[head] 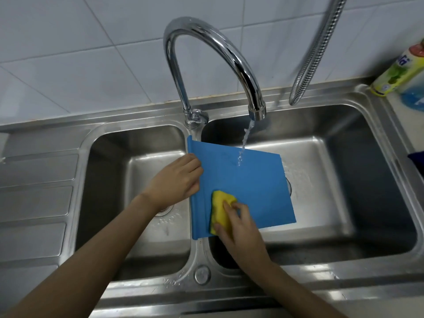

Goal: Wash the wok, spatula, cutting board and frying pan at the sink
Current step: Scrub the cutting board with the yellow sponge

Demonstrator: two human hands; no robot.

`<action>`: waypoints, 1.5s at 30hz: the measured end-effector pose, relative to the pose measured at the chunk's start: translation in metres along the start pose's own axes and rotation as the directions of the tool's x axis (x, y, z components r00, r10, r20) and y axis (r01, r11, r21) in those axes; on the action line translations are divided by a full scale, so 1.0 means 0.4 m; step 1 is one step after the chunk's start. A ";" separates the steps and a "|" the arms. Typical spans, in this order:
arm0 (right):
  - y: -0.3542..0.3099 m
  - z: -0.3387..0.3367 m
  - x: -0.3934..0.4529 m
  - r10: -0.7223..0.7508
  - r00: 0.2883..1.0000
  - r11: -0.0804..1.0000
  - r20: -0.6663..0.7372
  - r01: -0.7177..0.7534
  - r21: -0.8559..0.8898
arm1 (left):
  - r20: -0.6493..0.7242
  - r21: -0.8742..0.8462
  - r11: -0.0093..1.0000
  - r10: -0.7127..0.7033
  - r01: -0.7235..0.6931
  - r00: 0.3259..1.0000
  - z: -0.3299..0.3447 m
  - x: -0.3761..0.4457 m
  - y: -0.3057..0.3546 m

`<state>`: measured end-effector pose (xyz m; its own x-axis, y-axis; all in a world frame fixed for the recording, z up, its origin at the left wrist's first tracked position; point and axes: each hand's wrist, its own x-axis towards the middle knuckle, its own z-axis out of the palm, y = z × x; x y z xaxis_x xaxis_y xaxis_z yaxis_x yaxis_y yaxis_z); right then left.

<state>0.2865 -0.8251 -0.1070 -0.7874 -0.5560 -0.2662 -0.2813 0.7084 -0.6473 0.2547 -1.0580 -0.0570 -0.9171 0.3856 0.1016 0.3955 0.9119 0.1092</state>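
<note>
The blue cutting board is held flat over the right basin, its raised left edge lying about over the divider between the two basins. The left hand is clamped on that left edge, fingers curled around it. The right hand is pressed on a yellow sponge, which is gripped between thumb and fingers against the near left part of the board. A thin stream from the tap lands on the far part of the board.

Several things could go wrong from here. The board is gripped on one side only, so hard downward pressure from the sponge could tip its free right edge into the basin. A wet board may slip out of the left hand. Water striking the flat surface could be thrown over the rim onto the counter if the board is tilted outwards. The area under the left fingers may be missed by the sponge.

Both basins are seen to hold nothing but water film and droplets; the left basin shows its drain partly behind the left wrist. No wok, spatula or frying pan is in view. A dish soap bottle stands at the back right corner of the sink.
</note>
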 end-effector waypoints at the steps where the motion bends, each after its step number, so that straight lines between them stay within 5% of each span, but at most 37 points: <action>1: 0.001 0.011 -0.002 -0.051 0.997 0.998 -0.050 0.050 -0.034 | -0.001 -0.005 1.000 0.003 -0.003 1.000 0.001 -0.001 -0.002; 4: 0.075 0.019 0.019 -0.142 0.982 0.981 -0.126 0.123 -0.149 | -0.011 -0.013 1.000 0.010 -0.010 1.000 0.008 -0.003 -0.004; 9: 0.314 -0.074 0.080 0.319 0.946 0.900 0.054 -0.285 -0.330 | -0.016 -0.012 1.000 -0.007 0.006 1.000 0.016 -0.006 -0.005; 12: 0.342 -0.119 0.100 0.420 0.905 0.853 0.070 -0.367 -0.371 | -0.018 -0.012 1.000 -0.022 0.021 1.000 0.014 -0.006 -0.001; 15: 0.226 -0.095 0.094 0.334 0.943 0.927 0.018 -0.325 -0.189 | -0.004 0.006 1.000 -0.027 0.027 1.000 0.010 -0.005 0.004; 18: 0.043 -0.029 0.073 0.011 0.998 0.999 -0.067 -0.013 -0.037 | 0.016 0.001 0.999 -0.038 0.038 0.999 0.005 -0.002 0.005; 20: -0.044 0.002 0.084 -0.149 0.981 0.988 -0.123 0.142 -0.059 | 0.018 -0.023 0.999 -0.044 0.044 0.999 0.004 -0.003 0.005; 24: -0.020 0.012 0.149 -0.178 0.955 0.982 -0.238 0.155 -0.111 | 0.003 -0.053 0.998 -0.038 0.038 0.999 0.010 -0.005 0.005; 27: 0.069 -0.017 0.196 -0.065 0.969 0.995 -0.238 0.044 -0.092 | 0.008 -0.034 0.998 -0.045 0.046 0.999 0.016 -0.001 0.004; 29: 0.171 -0.053 0.241 0.146 0.968 0.982 -0.206 -0.167 -0.093 | 0.007 -0.043 0.998 -0.055 0.055 0.998 0.017 0.000 0.003; 32: 0.341 -0.129 0.272 0.567 0.821 0.806 -0.069 -0.570 -0.159 | 0.009 -0.035 0.998 -0.057 0.057 0.998 0.012 0.001 0.005; 34: 0.386 -0.141 0.251 0.646 0.763 0.740 -0.012 -0.630 -0.237 | 0.009 -0.016 0.999 -0.050 0.050 0.999 0.008 0.003 0.009; 37: 0.299 -0.114 0.214 0.525 0.848 0.836 -0.073 -0.530 -0.145 | 0.006 0.007 0.999 -0.043 0.043 0.999 0.009 0.001 0.009; 40: 0.120 -0.069 0.208 0.240 0.957 0.971 -0.162 -0.238 0.031 | 0.000 0.012 1.000 -0.028 0.028 1.000 0.013 0.001 0.003; 43: 0.001 -0.028 0.257 -0.026 0.973 0.999 -0.228 0.032 0.020 | 0.003 0.029 1.000 -0.006 0.006 1.000 0.017 0.000 -0.003; 45: 0.006 -0.033 0.315 -0.077 0.962 0.996 -0.263 0.060 -0.073 | 0.001 0.037 0.999 -0.003 0.003 1.000 0.019 -0.003 -0.003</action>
<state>0.1792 -0.8878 -0.1329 -0.8797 -0.4751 -0.0185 -0.3671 0.7035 -0.6086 0.2548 -1.0587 -0.0648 -0.9183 0.3830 0.1001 0.3906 0.9177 0.0726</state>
